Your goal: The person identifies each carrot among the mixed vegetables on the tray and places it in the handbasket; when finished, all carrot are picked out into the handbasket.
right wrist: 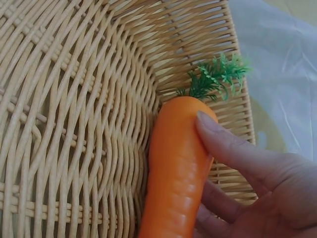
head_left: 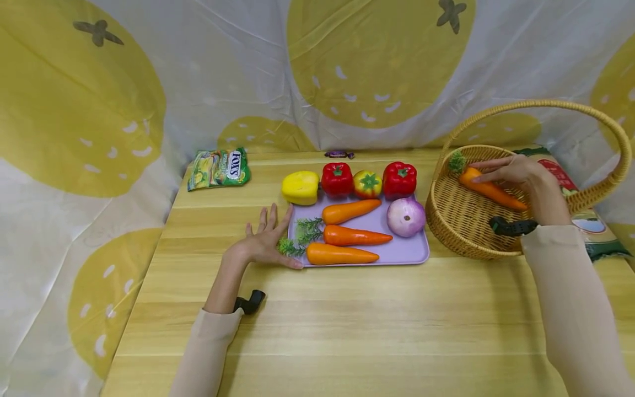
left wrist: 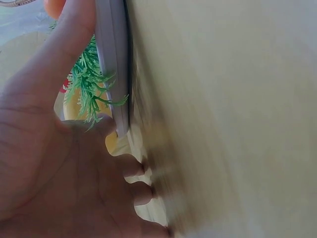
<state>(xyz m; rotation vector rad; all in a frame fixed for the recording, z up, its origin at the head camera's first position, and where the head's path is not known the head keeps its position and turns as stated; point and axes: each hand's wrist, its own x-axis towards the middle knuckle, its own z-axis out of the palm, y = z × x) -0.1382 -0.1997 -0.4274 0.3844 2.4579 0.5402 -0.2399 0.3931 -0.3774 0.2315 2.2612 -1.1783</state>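
Observation:
Inside the wicker basket (head_left: 448,220), my right hand (head_left: 516,171) grips a toy carrot (head_left: 488,190) with green leaves. In the right wrist view the thumb lies along the top of the carrot (right wrist: 178,163), fingers curled beneath it. My left hand (head_left: 265,242) spreads its fingers at the left edge of the lilac tray (head_left: 402,256), thumb along the front corner. Three more carrots (head_left: 342,254) lie on the tray, leaves toward that hand. An onion (head_left: 405,217) sits at the tray's right. Along its back edge are a yellow pepper (head_left: 300,187) and two red peppers (head_left: 337,179).
A yellow-red tomato-like piece (head_left: 367,184) sits between the red peppers. A green FOX'S candy bag (head_left: 219,168) lies at the back left, a small purple wrapped candy (head_left: 339,155) at the back edge. The basket's tall handle (head_left: 541,103) arches up; a large bag (head_left: 595,226) lies behind it.

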